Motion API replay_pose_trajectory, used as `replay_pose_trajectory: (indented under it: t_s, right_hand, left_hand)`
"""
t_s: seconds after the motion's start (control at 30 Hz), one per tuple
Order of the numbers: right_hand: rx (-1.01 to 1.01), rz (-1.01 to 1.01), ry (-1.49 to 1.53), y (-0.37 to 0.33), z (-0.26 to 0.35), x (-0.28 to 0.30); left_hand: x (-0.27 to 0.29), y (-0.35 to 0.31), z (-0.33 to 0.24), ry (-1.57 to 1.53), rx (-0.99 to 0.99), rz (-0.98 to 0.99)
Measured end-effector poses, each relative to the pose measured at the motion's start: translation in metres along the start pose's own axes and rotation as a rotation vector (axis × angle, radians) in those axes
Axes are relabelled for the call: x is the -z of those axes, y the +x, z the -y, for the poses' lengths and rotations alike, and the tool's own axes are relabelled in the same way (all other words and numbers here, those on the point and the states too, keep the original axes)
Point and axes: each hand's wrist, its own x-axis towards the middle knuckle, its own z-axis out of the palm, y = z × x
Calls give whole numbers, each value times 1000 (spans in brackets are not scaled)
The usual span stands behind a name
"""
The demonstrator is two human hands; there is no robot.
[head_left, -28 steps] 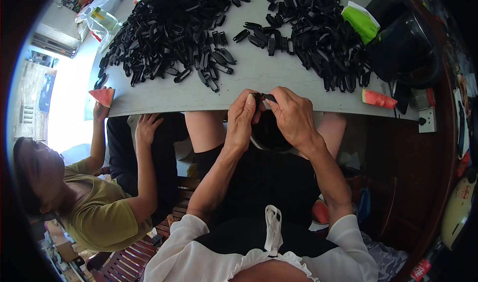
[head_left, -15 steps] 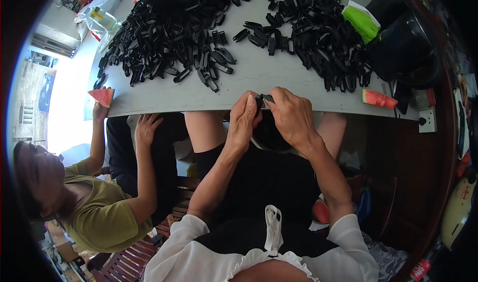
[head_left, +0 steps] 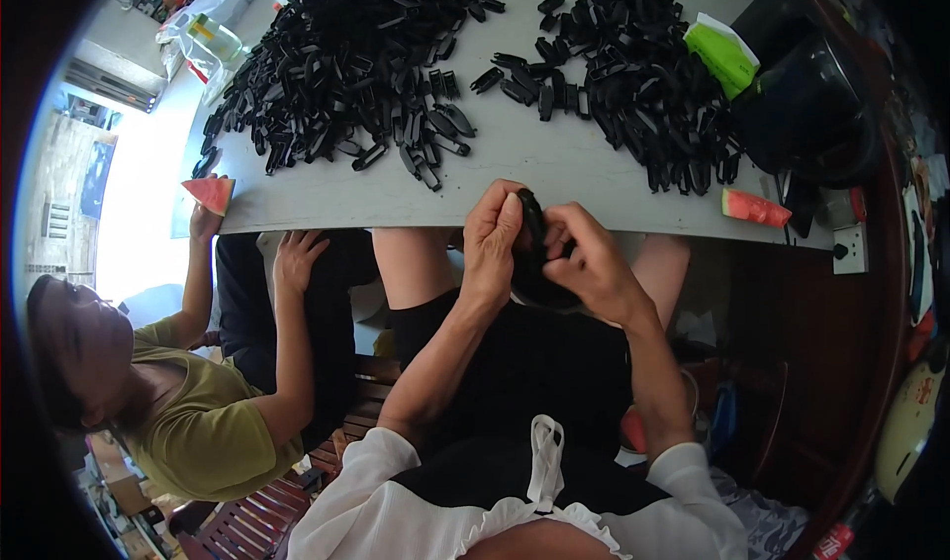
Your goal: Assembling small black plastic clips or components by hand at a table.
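Observation:
My left hand (head_left: 492, 243) is closed with its thumb along a black plastic part (head_left: 531, 212), just over the table's near edge. Right beside it is my right hand (head_left: 602, 268), its fingers curled inward; a small dark bit shows at its fingertips, but I cannot make out what it is. Beneath both hands, a dark round container (head_left: 544, 291) partly shows over my lap. Similar black plastic parts lie heaped on the table, a large pile (head_left: 346, 65) to the left and a smaller pile (head_left: 648, 85) to the right.
The pale table (head_left: 594, 194) ends just under my hands. At its right stand a black pitcher-like vessel (head_left: 807, 105) and a green packet (head_left: 720, 53), with a watermelon slice (head_left: 755, 207) nearer me. On the left a person (head_left: 213, 392) sits holding another watermelon slice (head_left: 210, 195).
My right hand has moved down and slightly right, away from the left hand's fingertips. The left hand has turned a little, showing more of the black part. The seated person has barely moved.

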Motion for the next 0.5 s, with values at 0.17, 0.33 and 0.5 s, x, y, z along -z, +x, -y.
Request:
replay_pose_trajectory:
  t_s: [0.17, 0.33, 0.5]
  right_hand:
    - [-83, -39, 509, -3, -15, -12]
    - [-149, -154, 109, -13, -17, 9]
    - [-245, 124, -686, -28, -29, 16]
  left_hand:
    - [-13, -5, 1, -56, 7, 174]
    - [17, 26, -6, 359, -253, 94]
    - [50, 98, -61, 1492, -812, -11]
